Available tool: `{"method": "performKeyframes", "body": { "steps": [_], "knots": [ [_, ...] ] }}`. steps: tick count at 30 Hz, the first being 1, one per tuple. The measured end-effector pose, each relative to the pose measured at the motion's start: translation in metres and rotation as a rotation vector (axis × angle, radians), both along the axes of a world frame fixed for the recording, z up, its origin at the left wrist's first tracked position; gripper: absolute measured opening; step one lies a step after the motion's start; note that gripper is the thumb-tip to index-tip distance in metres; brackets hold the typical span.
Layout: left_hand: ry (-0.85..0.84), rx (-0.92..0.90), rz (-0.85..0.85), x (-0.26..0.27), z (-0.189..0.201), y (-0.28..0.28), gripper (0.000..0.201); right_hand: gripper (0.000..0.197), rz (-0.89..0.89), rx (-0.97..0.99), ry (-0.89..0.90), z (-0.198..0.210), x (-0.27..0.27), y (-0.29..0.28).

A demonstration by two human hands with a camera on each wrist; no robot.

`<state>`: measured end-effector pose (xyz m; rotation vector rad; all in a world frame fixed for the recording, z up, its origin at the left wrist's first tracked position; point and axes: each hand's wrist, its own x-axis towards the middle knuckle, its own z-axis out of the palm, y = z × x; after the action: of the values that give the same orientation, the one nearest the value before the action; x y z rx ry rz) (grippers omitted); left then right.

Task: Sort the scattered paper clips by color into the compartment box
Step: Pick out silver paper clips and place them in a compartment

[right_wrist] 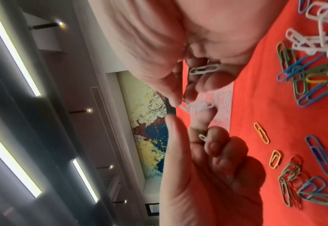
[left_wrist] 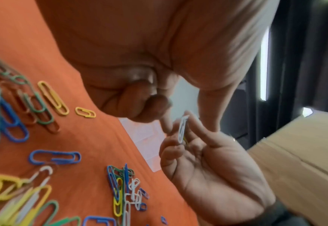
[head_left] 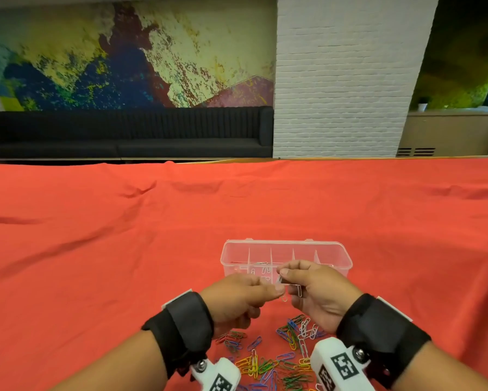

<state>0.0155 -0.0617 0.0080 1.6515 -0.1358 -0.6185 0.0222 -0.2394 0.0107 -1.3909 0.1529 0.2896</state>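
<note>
White, plastic-coated wire: the paper clips (right_wrist: 199, 105) pinched in the right hand (head_left: 319, 289) hang just in front of the compartment box (head_left: 286, 259), and the left hand (head_left: 237, 299) curls in beside it, nipping a small clip (right_wrist: 203, 137). They look featherlight, springy and slick, apt to hook into one another, so hold each flat across its loops. The coloured pile (head_left: 279, 354) lies nearer than the box.
</note>
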Motion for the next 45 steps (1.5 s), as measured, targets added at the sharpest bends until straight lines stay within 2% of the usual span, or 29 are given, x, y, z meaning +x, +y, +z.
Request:
{"method": "performKeyframes", "body": {
  "steps": [5, 9, 12, 14, 18, 23, 27, 34, 38, 41, 45],
  "knots": [
    [-0.135, 0.071, 0.012, -0.002, 0.001, -0.006, 0.016, 0.008, -0.009, -0.07, -0.044, 0.002, -0.003, 0.002],
    [-0.108, 0.027, 0.035, -0.006, 0.003, 0.002, 0.011, 0.007, 0.015, -0.185, -0.159, 0.007, -0.009, -0.01],
    [-0.077, -0.027, 0.083, -0.012, 0.008, 0.007, 0.008, 0.018, 0.121, -0.311, -0.256, 0.01, -0.017, -0.014],
    [-0.078, -0.043, 0.131, -0.016, 0.01, 0.008, 0.01, 0.017, 0.223, -0.44, -0.334, 0.012, -0.024, -0.015],
    [-0.169, 0.005, 0.14, -0.026, 0.011, 0.009, 0.01, 0.021, 0.315, -0.61, -0.408, 0.014, -0.034, -0.011],
    [-0.224, -0.017, 0.125, -0.037, 0.015, 0.011, 0.011, 0.041, 0.33, -0.542, -0.45, 0.019, -0.044, -0.004],
    [-0.286, 0.007, 0.118, -0.044, 0.021, 0.013, 0.012, 0.035, 0.293, -0.459, -0.461, 0.021, -0.048, -0.002],
    [-0.357, 0.057, 0.132, -0.048, 0.024, 0.015, 0.022, 0.024, 0.295, -0.177, -0.404, 0.021, -0.051, -0.006],
    [-0.328, 0.037, 0.146, -0.049, 0.024, 0.014, 0.025, 0.025, 0.317, -0.102, -0.386, 0.021, -0.053, -0.007],
    [-0.302, 0.034, 0.156, -0.049, 0.023, 0.014, 0.023, 0.026, 0.328, -0.1, -0.39, 0.021, -0.054, -0.007],
    [-0.29, 0.008, 0.199, -0.047, 0.022, 0.014, 0.014, 0.028, 0.328, -0.201, -0.434, 0.023, -0.057, -0.008]
  ]
}}
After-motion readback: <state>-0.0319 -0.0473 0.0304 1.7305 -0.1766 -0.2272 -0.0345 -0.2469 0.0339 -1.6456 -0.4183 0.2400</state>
